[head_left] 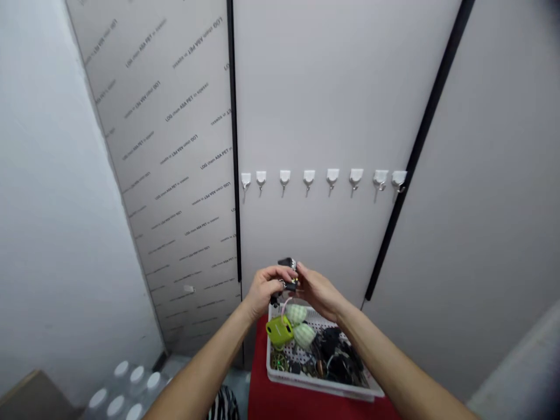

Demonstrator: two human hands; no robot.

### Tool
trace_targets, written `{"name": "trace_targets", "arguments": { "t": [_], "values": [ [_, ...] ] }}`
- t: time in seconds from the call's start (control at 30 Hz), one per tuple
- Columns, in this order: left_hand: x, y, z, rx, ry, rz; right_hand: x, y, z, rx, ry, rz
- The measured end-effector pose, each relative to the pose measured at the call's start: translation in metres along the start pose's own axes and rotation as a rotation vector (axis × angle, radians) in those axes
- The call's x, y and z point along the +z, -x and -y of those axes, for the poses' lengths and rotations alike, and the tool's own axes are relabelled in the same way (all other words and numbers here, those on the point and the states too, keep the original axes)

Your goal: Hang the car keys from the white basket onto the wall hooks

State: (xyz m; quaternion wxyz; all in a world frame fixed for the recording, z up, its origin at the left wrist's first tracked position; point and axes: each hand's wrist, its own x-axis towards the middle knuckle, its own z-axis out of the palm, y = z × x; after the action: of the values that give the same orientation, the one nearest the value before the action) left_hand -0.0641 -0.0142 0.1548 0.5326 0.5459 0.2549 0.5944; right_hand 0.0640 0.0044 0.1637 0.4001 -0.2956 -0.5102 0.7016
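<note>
Pale grey wall panels (332, 87) fill the view, with black strips running down their joins, and a sheet printed with slanted rows of grey lettering (175, 157) covers the panel on the left. Eight white stick-on hooks (321, 178) run in a level row across the wall. Below them stands a red table (258, 373) holding a white plastic tray (321, 385) with a perforated base. Both bare arms reach in from the bottom of the view and meet above the tray's near-wall edge. The left hand (266, 290) has its fingers curled together around a small black key fob (286, 263), and the right hand (318, 290) comes in from the other side, its fingertips (303, 271) pressed close and pinching at the same spot. The fob sits between the hands, just above the tray, its dark end pointing up toward the wall; its long axis is partly hidden by the fingers, and a small metal ring (291, 284) shows beneath it. In the tray lie a lime-green square case (279, 331), two pale green knobbly charms (300, 324), and a tangle of black keys (336, 356).
</note>
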Motion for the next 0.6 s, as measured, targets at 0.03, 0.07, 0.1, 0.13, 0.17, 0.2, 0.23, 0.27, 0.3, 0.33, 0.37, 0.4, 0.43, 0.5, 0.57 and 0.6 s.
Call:
{"name": "trace_targets", "arguments": {
  "t": [0.03, 0.07, 0.1, 0.13, 0.17, 0.2, 0.23, 0.27, 0.3, 0.33, 0.37, 0.4, 0.43, 0.5, 0.57, 0.6],
  "values": [
    [-0.002, 0.0, -0.003, 0.001, -0.002, -0.001, 0.006, -0.005, 0.006, -0.088, 0.009, -0.042],
    [-0.004, 0.0, -0.005, 0.004, 0.014, -0.007, 0.012, -0.011, 0.013, -0.165, 0.021, -0.082],
    [-0.006, -0.001, -0.008, 0.012, 0.037, -0.012, 0.019, -0.017, 0.019, -0.219, 0.042, -0.113],
    [-0.007, -0.001, -0.011, 0.024, 0.064, -0.018, 0.026, -0.023, 0.025, -0.258, 0.074, -0.134],
    [-0.009, -0.003, -0.014, 0.037, 0.091, -0.034, 0.033, -0.028, 0.031, -0.293, 0.118, -0.153],
    [-0.01, -0.005, -0.018, 0.053, 0.11, -0.069, 0.04, -0.034, 0.036, -0.331, 0.173, -0.172],
    [-0.011, -0.008, -0.022, 0.076, 0.116, -0.123, 0.047, -0.04, 0.041, -0.374, 0.236, -0.196],
    [-0.012, -0.012, -0.026, 0.1, 0.103, -0.186, 0.055, -0.047, 0.045, -0.425, 0.303, -0.225],
    [-0.013, -0.017, -0.031, 0.124, 0.074, -0.252, 0.061, -0.054, 0.05, -0.483, 0.366, -0.259],
    [-0.015, -0.024, -0.036, 0.151, 0.036, -0.318, 0.067, -0.061, 0.053, -0.541, 0.424, -0.293],
    [-0.017, -0.031, -0.042, 0.182, -0.002, -0.375, 0.073, -0.069, 0.057, -0.59, 0.473, -0.324],
    [-0.02, -0.039, -0.048, 0.214, -0.035, -0.422, 0.077, -0.077, 0.061, -0.629, 0.517, -0.35],
    [-0.023, -0.047, -0.054, 0.241, -0.057, -0.462, 0.082, -0.085, 0.064, -0.663, 0.559, -0.37],
    [-0.032, -0.062, -0.067, 0.28, -0.075, -0.516, 0.089, -0.101, 0.072, -0.719, 0.642, -0.397],
    [-0.043, -0.075, -0.079, 0.303, -0.088, -0.547, 0.096, -0.116, 0.081, -0.757, 0.7, -0.417],
    [-0.048, -0.08, -0.085, 0.309, -0.093, -0.56, 0.099, -0.122, 0.085, -0.767, 0.713, -0.424]
  ]
}}
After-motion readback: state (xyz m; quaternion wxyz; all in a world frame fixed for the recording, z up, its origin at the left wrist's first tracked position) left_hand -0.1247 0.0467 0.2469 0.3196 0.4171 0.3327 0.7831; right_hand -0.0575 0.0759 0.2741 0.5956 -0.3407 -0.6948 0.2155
